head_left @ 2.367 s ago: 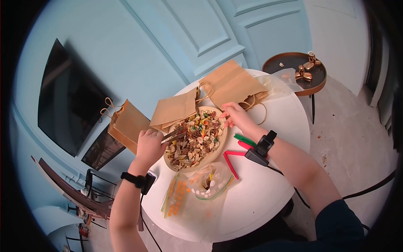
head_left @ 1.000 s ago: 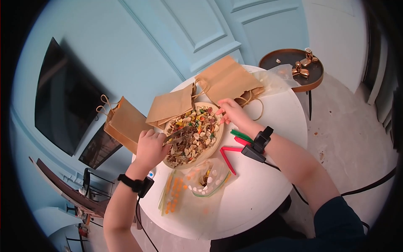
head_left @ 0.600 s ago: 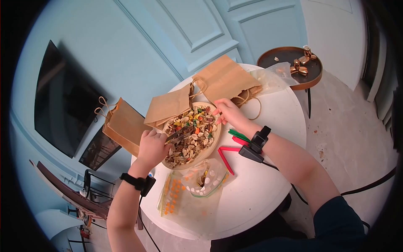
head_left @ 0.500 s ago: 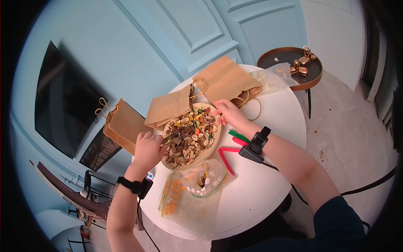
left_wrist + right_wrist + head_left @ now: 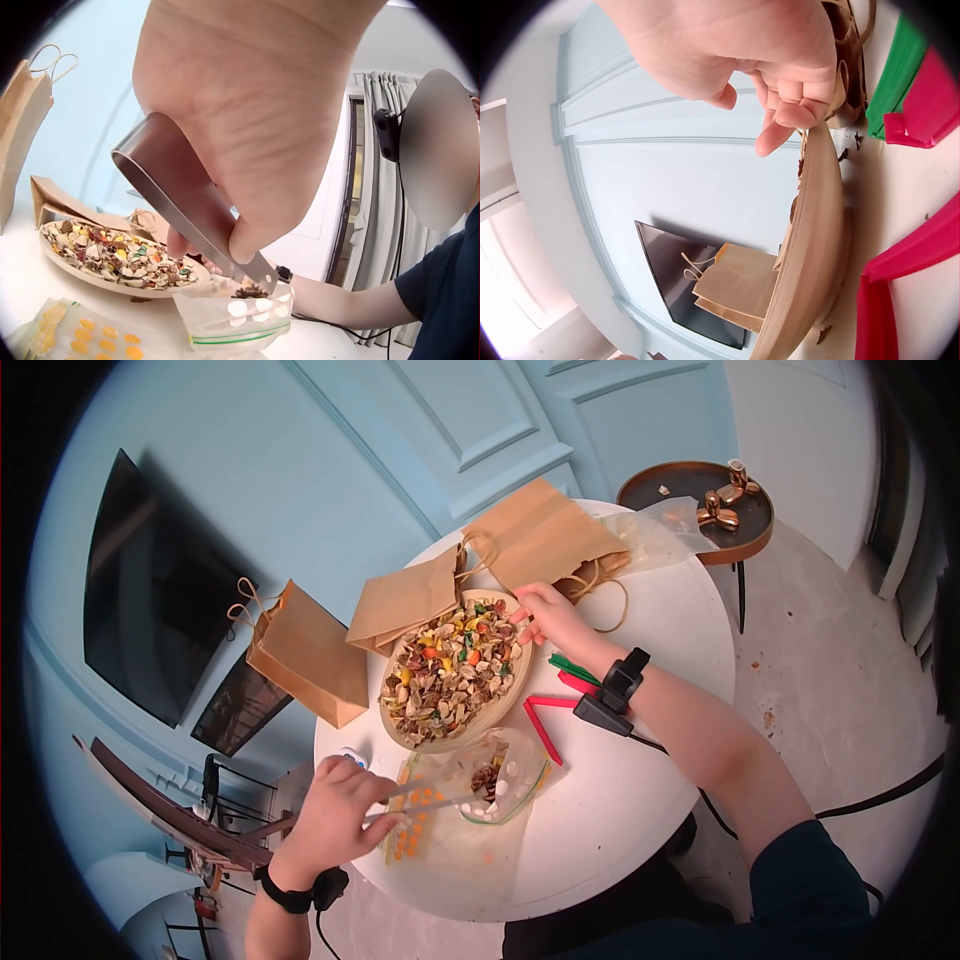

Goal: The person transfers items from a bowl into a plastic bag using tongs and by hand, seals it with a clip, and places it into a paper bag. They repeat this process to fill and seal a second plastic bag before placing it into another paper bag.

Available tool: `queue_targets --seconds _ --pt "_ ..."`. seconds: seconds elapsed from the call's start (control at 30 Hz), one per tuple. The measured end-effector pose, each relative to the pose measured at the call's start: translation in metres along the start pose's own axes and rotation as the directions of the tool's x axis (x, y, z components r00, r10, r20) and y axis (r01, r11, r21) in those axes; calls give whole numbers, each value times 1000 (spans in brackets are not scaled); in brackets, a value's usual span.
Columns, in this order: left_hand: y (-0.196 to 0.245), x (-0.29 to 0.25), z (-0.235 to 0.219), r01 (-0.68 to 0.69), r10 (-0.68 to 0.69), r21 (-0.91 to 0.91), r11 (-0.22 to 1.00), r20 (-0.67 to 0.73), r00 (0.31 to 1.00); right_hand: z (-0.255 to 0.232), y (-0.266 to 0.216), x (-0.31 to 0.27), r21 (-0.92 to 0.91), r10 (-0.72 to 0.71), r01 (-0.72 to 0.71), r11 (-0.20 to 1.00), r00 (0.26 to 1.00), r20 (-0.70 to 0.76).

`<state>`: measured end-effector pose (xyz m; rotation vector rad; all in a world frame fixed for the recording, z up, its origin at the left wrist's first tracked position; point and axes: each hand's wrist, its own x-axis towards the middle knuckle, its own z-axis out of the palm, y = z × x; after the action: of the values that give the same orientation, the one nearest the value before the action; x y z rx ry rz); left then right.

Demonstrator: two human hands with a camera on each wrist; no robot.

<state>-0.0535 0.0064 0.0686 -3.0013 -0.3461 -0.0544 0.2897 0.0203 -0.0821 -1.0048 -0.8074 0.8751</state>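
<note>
My left hand (image 5: 335, 810) grips metal tongs (image 5: 195, 202) by their sides. The tongs' tips reach over a clear zip bag (image 5: 240, 330) with white dots, which stands open and has brown dried bits (image 5: 488, 772) inside. Beneath the tongs lies a flat bag with orange dots (image 5: 412, 832). Behind both bags, an oval wooden plate (image 5: 810, 240) is heaped with potpourri (image 5: 455, 670), dried petals and coloured pieces. At the plate's right rim, my right hand (image 5: 553, 618) has its fingers loosely bent, fingertips right at the edge and thumb apart.
Three brown paper bags stand or lie behind the plate: one at left (image 5: 310, 660), a middle bag (image 5: 410, 600) and one at the back (image 5: 540, 535). Red strips (image 5: 543, 732) and green strips (image 5: 573, 668) lie right of the plate. Beyond is a dark side table (image 5: 690, 490).
My left hand has drawn the tongs out of the potpourri and toward me, over the dotted bag. The brown contents of that bag show more now. My right hand has stayed at the plate's rim.
</note>
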Motion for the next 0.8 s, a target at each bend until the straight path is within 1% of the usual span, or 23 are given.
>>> queue_targets --seconds 0.07,0.13,0.17,0.2,0.27,0.33,0.4,0.47,0.5,0.57,0.67,0.8 --pt "-12 5 -1 25 -25 17 1000 -29 999 0 0 -1 -4 0 0 1000 1000 -2" --pt "-30 16 2 137 -111 105 985 -222 969 -1 -2 -1 -12 20 -19 1000 1000 9" --pt "-38 25 1 211 -174 149 966 -229 958 -1 -3 -1 -13 18 -18 1000 1000 9" --pt "-49 33 4 210 -172 149 966 -230 958 0 -3 -1 -19 27 -27 999 1000 1" --pt "-72 52 16 235 -156 262 936 -290 944 -1 -3 0 -27 32 -32 999 999 -8" --pt "-89 69 28 216 -134 292 932 -277 952 -2 -2 1 2 9 -9 1000 1000 -6" --pt "-100 81 39 194 -111 320 927 -262 959 -2 -2 1 -6 21 -21 1000 1000 -5" --pt "-105 91 49 157 -77 363 919 -224 971 -2 -3 1 -13 34 -34 999 999 -5" --pt "-107 95 52 153 -74 362 919 -224 972 -2 -4 1 -12 37 -37 999 999 -7" --pt "-108 102 58 145 -79 414 899 -171 982 -3 -3 1 -12 42 -42 999 999 -11" --pt "-112 105 64 137 -63 441 887 -177 982 -2 -2 0 -5 33 -33 999 999 -4" --pt "-107 103 58 125 -37 461 878 -197 980 -2 -3 0 -5 29 -29 1000 1000 -1"
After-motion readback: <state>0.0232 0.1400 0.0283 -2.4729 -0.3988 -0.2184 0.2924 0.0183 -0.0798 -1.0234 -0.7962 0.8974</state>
